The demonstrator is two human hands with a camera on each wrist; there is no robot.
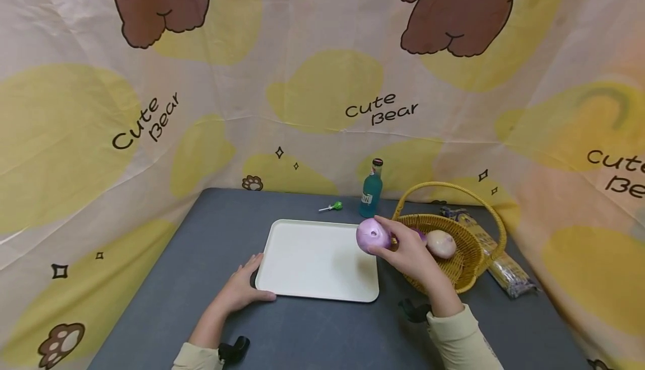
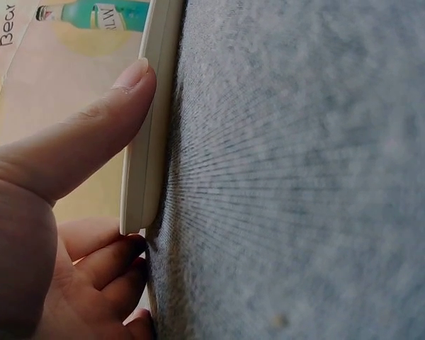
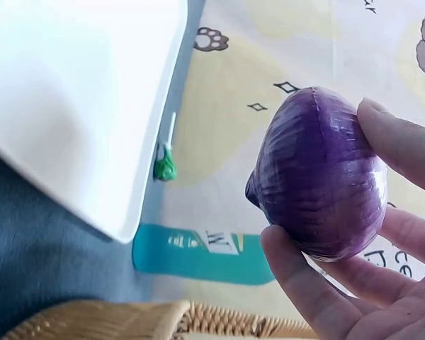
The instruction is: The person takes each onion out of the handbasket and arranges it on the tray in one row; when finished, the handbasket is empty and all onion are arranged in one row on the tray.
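Around tray (image 1: 314, 261) corner, left hand (image 1: 241, 287); right hand (image 1: 409, 251) grips purple onion (image 1: 372, 235).

We see the onion (image 3: 326, 173) glossy violet, finely streaked | tray (image 1: 317, 261) plain white | bottle (image 1: 370, 188) teal, label (image 1: 367, 198) white | we note lollipop (image 1: 338, 206) green, stick (image 1: 325, 209) white | wicker basket (image 1: 464, 258) golden yellow, woven | tabletop (image 1: 312, 331) slate blue-grey | backdrop (image 1: 302, 23) pale pinkish cream, yellow blotches (image 1: 330, 87), brown bears (image 1: 466, 12), black "Cute Bear" lettering (image 1: 395, 117) | sleeves (image 1: 461, 336) pale cream
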